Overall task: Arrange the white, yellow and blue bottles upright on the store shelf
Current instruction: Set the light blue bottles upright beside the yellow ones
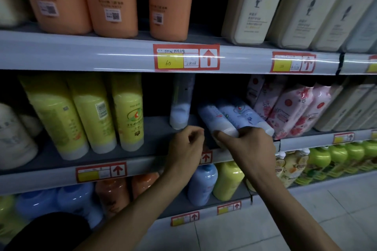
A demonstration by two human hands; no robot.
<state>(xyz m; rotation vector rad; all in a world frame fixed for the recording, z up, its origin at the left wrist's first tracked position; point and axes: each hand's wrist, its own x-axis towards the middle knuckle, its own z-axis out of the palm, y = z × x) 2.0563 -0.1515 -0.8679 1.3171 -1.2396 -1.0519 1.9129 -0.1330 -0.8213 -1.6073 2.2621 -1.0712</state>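
**Middle shelf: two pale blue bottles tilted, right hand on one**

- Right hand point(251, 144): fingers curled over, thumb under the white cap end of the pale blue bottle point(214, 118). Clamped on it.
- That bottle is smooth glossy plastic, a rounded tube. Its long axis is tilted, with the cap end low at the shelf front and the body leaning back and up-left. Label print is too blurred to read.
- Second pale blue bottle point(242, 115) is just beside it on the right, touching, with the same tilt. It has a round red-green logo and a small flower mark.
- Left hand point(187, 144): fingers curled in and holding nothing, over the front of the middle shelf point(157, 130), a matte grey board.
- White bottle point(180, 106) is upright and farther back, long axis vertical, white end down (upper half is dim, the label can't be made out).
- Three yellow bottles point(95, 112) stand on white caps at the left. The middle one has a barcode, the right one a green-red oval logo.
- Price tag point(186, 57) on the rail above has a red frame and a yellow field, handwritten "615", then "618228" and a red up-arrow.
- Top shelf: orange bottles point(114, 0) with QR stickers.
- Right: pink floral pouches point(291, 108), glossy film.
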